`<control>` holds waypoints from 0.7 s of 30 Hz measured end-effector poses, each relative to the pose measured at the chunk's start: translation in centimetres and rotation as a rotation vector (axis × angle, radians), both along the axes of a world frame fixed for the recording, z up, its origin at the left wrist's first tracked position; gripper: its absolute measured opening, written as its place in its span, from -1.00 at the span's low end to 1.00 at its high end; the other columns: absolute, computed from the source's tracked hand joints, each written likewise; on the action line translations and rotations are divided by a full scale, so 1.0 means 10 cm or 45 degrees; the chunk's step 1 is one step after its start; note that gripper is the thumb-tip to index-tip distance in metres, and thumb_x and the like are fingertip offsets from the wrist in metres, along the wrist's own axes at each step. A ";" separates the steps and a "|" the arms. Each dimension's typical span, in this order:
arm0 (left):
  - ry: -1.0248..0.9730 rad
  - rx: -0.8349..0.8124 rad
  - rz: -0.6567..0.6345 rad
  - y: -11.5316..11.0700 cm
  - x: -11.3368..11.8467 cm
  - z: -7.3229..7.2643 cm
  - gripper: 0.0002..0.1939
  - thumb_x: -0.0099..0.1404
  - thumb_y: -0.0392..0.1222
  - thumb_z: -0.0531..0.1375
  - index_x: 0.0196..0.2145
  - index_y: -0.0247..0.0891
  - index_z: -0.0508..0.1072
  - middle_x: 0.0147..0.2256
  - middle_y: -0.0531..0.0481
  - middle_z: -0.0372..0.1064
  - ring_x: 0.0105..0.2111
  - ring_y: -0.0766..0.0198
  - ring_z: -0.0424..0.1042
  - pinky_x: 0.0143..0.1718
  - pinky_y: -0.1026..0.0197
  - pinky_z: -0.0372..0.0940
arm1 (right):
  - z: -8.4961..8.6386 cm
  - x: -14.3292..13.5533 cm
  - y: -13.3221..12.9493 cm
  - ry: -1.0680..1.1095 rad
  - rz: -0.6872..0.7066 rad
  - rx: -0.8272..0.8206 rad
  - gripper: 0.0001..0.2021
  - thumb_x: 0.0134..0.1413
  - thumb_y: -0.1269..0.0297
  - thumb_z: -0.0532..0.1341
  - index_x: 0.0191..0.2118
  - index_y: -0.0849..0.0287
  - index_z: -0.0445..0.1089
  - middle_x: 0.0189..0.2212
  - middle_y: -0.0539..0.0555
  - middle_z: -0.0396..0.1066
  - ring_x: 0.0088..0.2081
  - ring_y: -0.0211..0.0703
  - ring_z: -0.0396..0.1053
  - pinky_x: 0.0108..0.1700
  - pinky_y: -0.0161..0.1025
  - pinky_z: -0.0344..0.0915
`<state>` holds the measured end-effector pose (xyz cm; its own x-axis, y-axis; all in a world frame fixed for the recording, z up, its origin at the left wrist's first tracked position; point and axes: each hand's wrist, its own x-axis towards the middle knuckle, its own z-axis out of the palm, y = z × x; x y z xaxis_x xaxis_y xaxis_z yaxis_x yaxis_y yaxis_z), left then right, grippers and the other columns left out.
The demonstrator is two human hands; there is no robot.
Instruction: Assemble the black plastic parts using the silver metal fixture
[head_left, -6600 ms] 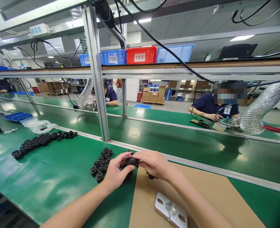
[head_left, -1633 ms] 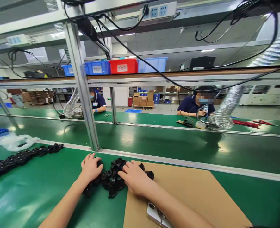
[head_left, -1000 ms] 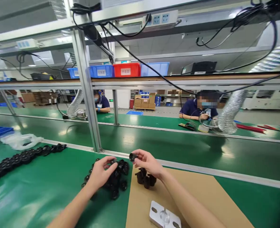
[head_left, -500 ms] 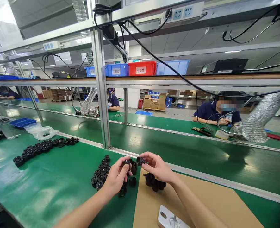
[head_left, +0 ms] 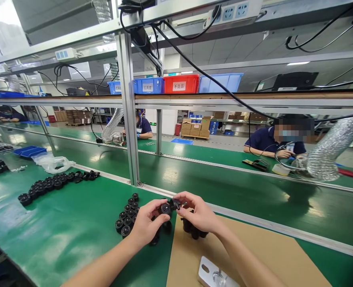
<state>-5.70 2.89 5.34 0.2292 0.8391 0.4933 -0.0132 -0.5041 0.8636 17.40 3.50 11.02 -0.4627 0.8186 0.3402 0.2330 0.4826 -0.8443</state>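
My left hand is closed, pinching a small round black plastic part whose ringed face shows. My right hand grips a black plastic cap between thumb and fingers. The two pieces are side by side; whether they touch I cannot tell. Several round black parts stand in rows left of my left hand. Loose black pieces lie beneath the hands, partly covered by them. Below my right hand, a cluster of black pieces sits on the brown cardboard.
A silver metal fixture rests on the cardboard near me. More black parts and a clear plastic bag lie left on the green table. A metal post rises ahead. A co-worker sits across.
The left hand's part has turned so its ringed face shows. The right hand's cap has turned and moved slightly left, bringing the two pieces closer together.
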 end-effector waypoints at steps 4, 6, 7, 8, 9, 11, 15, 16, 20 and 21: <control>0.169 0.181 0.102 0.00 -0.02 0.03 -0.62 0.37 -0.19 0.33 0.14 -0.07 0.56 -0.01 -0.07 0.55 -0.02 0.09 0.52 0.03 0.11 0.41 | 0.05 -0.03 -0.05 -0.060 0.004 0.054 -0.72 0.22 0.37 0.26 0.04 0.09 0.45 -0.15 0.05 0.53 -0.15 -0.12 0.45 -0.09 -0.18 0.39; 0.183 0.215 0.110 0.01 -0.03 0.03 -0.61 0.40 -0.18 0.31 0.16 -0.05 0.54 0.01 -0.07 0.54 0.01 0.09 0.51 0.08 0.09 0.39 | 0.08 -0.05 -0.08 -0.092 -0.001 0.068 -0.71 0.21 0.39 0.26 0.04 0.08 0.45 -0.13 0.05 0.54 -0.14 -0.13 0.45 -0.10 -0.19 0.38; 0.185 0.226 0.107 0.01 -0.03 0.03 -0.62 0.42 -0.17 0.30 0.17 -0.05 0.53 0.02 -0.07 0.54 0.02 0.08 0.51 0.10 0.08 0.38 | 0.09 -0.06 -0.10 -0.105 -0.007 0.074 -0.71 0.20 0.40 0.26 0.04 0.08 0.45 -0.12 0.05 0.54 -0.14 -0.13 0.46 -0.10 -0.19 0.38; 0.188 0.237 0.103 0.01 -0.03 0.02 -0.62 0.43 -0.16 0.30 0.18 -0.04 0.53 0.02 -0.07 0.53 0.02 0.08 0.50 0.10 0.08 0.38 | 0.10 -0.07 -0.11 -0.113 -0.014 0.084 -0.70 0.19 0.42 0.25 0.04 0.08 0.46 -0.11 0.05 0.54 -0.14 -0.13 0.46 -0.10 -0.20 0.38; 0.192 0.245 0.099 0.01 -0.03 0.02 -0.61 0.43 -0.15 0.29 0.19 -0.03 0.52 0.03 -0.07 0.53 0.02 0.08 0.50 0.10 0.08 0.38 | 0.11 -0.08 -0.13 -0.116 -0.021 0.098 -0.70 0.19 0.43 0.25 0.03 0.08 0.46 -0.11 0.04 0.54 -0.15 -0.13 0.46 -0.10 -0.20 0.38; 0.195 0.251 0.085 0.01 -0.03 0.01 -0.60 0.45 -0.15 0.28 0.21 -0.01 0.50 0.03 -0.07 0.52 0.02 0.09 0.50 0.09 0.09 0.39 | 0.13 -0.11 -0.16 -0.120 -0.029 0.134 -0.69 0.19 0.44 0.24 0.04 0.07 0.45 -0.10 0.04 0.54 -0.16 -0.15 0.45 -0.10 -0.21 0.38; 0.167 0.244 0.029 0.00 0.00 -0.01 -0.56 0.48 -0.16 0.24 0.27 0.01 0.43 0.05 -0.08 0.48 0.03 0.10 0.48 0.05 0.11 0.40 | 0.14 -0.16 -0.20 -0.162 -0.056 0.242 -0.72 0.22 0.42 0.25 0.03 0.06 0.46 -0.11 0.03 0.53 -0.15 -0.14 0.44 -0.10 -0.22 0.36; 0.156 0.247 0.015 0.00 0.00 -0.02 -0.56 0.49 -0.16 0.22 0.29 0.01 0.42 0.06 -0.09 0.46 0.04 0.09 0.47 0.06 0.10 0.40 | 0.14 -0.17 -0.20 -0.181 -0.062 0.266 -0.72 0.23 0.42 0.25 0.03 0.05 0.46 -0.11 0.03 0.53 -0.14 -0.14 0.43 -0.10 -0.22 0.35; 0.092 0.233 -0.033 0.01 0.01 -0.04 -0.55 0.53 -0.14 0.16 0.32 -0.05 0.38 0.11 -0.16 0.41 0.07 0.07 0.45 0.05 0.07 0.43 | 0.13 -0.19 -0.21 -0.222 -0.074 0.313 -0.71 0.25 0.43 0.25 0.05 0.02 0.46 -0.11 0.02 0.53 -0.14 -0.14 0.43 -0.11 -0.22 0.34; 0.075 0.224 -0.043 0.01 0.02 -0.04 -0.56 0.53 -0.14 0.16 0.32 -0.06 0.38 0.11 -0.17 0.41 0.07 0.06 0.45 0.05 0.07 0.44 | 0.13 -0.18 -0.22 -0.224 -0.078 0.319 -0.70 0.26 0.43 0.25 0.07 0.01 0.45 -0.11 0.02 0.53 -0.13 -0.14 0.43 -0.10 -0.22 0.35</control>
